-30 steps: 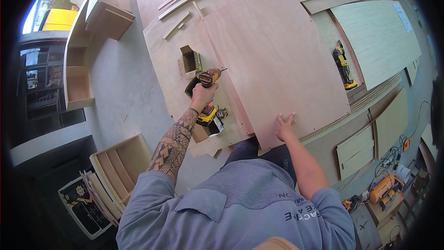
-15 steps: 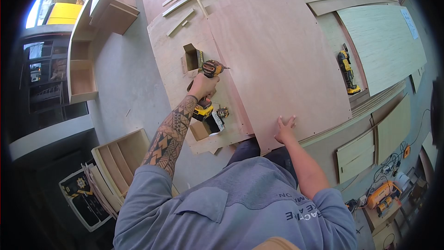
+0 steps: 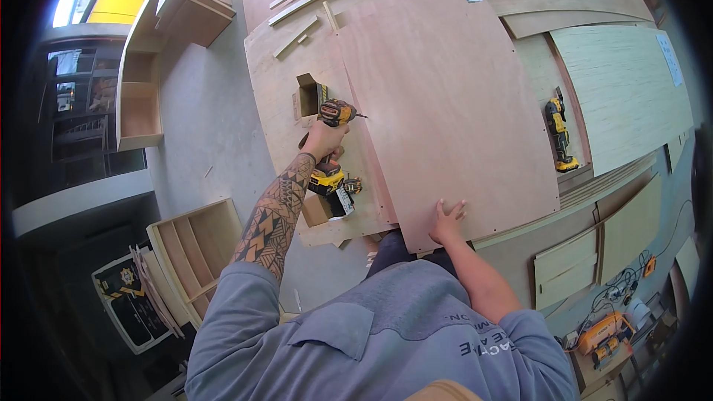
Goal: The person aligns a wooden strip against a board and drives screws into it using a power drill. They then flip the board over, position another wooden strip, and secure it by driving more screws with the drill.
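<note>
My left hand (image 3: 321, 139) grips a yellow and black cordless drill (image 3: 336, 113) whose bit points right at the left edge of a large plywood panel (image 3: 453, 96). My right hand (image 3: 446, 220) lies flat on the near edge of that panel, fingers spread. The panel rests on a wider plywood sheet (image 3: 278, 67). A second yellow drill (image 3: 332, 182) lies on the sheet just below my left wrist.
A small open cardboard box (image 3: 306, 93) stands beside the drill. Another yellow power tool (image 3: 558, 134) lies at the right. Wooden strips (image 3: 293, 37) lie at the back. Drawer boxes (image 3: 189, 252) and a cabinet carcass (image 3: 141, 96) sit on the floor left.
My right hand has slid toward me along the panel's near edge. My left hand and the drill stay at the panel's left edge while the view has shifted slightly.
</note>
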Available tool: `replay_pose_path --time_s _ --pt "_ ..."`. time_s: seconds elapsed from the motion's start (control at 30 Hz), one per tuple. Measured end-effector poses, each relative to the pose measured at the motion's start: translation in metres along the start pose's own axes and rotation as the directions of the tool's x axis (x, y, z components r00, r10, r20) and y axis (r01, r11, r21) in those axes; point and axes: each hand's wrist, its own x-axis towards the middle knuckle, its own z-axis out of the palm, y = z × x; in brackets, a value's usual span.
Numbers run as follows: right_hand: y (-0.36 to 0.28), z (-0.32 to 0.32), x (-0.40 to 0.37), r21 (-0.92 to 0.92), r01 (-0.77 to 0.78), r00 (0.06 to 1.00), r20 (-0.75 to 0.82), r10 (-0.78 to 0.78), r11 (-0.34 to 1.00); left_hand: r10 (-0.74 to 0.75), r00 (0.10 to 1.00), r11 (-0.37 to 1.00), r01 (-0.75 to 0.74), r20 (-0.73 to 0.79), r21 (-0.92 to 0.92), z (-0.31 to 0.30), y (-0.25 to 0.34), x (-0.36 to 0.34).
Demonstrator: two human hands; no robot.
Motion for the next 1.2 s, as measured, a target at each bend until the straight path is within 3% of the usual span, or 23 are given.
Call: replay_pose_path --time_s 0.47,0.7,0.8,0.87,0.93,1.0,1.07,1.13,1.17,1.2 --pt "0.0 0.008 -0.005 0.036 -0.041 0.996 -0.076 0.043 0.999 -0.014 0.999 0.997 0.016 -0.031 0.074 0.011 -0.007 0.003" --pt "-0.009 0.003 0.0 -0.043 -0.096 0.993 -0.076 0.093 0.994 0.042 0.998 0.999 -0.044 -0.042 -0.033 0.023 -0.029 -0.011" --pt "-0.021 -0.005 0.001 0.08 -0.14 0.986 -0.077 0.146 0.987 0.007 1.0 0.987 -0.011 -0.023 -0.161 0.031 -0.063 -0.036" --pt "-0.039 -0.001 0.009 0.026 0.051 0.969 -0.243 -0.043 0.998 0.066 0.989 0.856 -0.124 -0.131 -0.502 0.046 -0.118 -0.054" --pt "-0.071 0.017 0.016 0.077 0.371 0.821 -0.493 -0.288 0.926 0.089 0.971 0.724 -0.216 -0.222 -0.655 0.053 -0.17 -0.099" --pt "-0.126 0.018 0.007 0.106 0.6 0.714 -0.518 -0.472 0.793 0.029 0.976 0.668 -0.181 -0.218 -0.722 0.049 -0.217 -0.158" --pt "-0.179 0.034 0.017 0.03 0.759 0.584 -0.474 -0.659 0.651 0.079 0.902 0.823 -0.3 -0.425 -0.483 0.064 -0.292 -0.199" --pt "-0.23 0.047 0.031 -0.092 0.857 0.442 -0.377 -0.814 0.507 0.234 0.811 0.917 -0.367 -0.536 -0.155 0.071 -0.361 -0.243" --pt "-0.252 0.056 0.041 -0.082 0.859 0.444 -0.374 -0.814 0.506 0.123 0.859 0.933 -0.27 -0.497 -0.236 0.069 -0.381 -0.268" --pt "-0.273 0.066 0.054 -0.252 0.849 0.394 -0.284 -0.874 0.464 0.017 0.893 0.935 -0.174 -0.449 -0.309 0.066 -0.395 -0.291"
